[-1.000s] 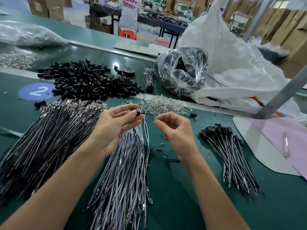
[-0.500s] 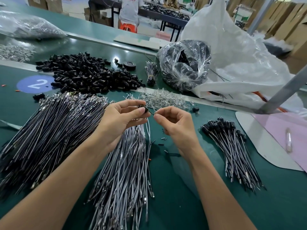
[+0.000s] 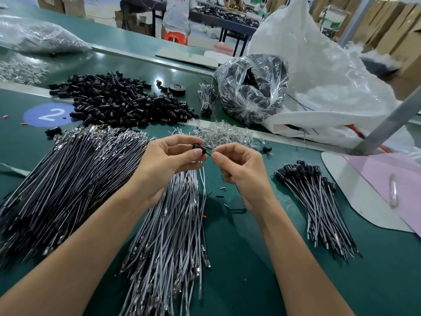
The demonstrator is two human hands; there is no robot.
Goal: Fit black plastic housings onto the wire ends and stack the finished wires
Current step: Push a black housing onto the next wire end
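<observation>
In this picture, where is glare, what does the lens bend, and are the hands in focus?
Head view: glare on the clear plastic bag and one bright spot on the green table; the wide lens bows the table rail; the left hand, pinching a housing, and the right hand, pinching a wire, are sharp.

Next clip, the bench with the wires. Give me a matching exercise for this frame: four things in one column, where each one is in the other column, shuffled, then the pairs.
Things
1. pile of loose housings
2. finished wires
3. single housing
4. wire end

Places
A. pinched in the left hand
B. on the table, right of both hands
C. pinched in the right hand
D. beyond the hands, beside the blue "2" marker

Pairs: 1-D, 2-B, 3-A, 4-C
</observation>
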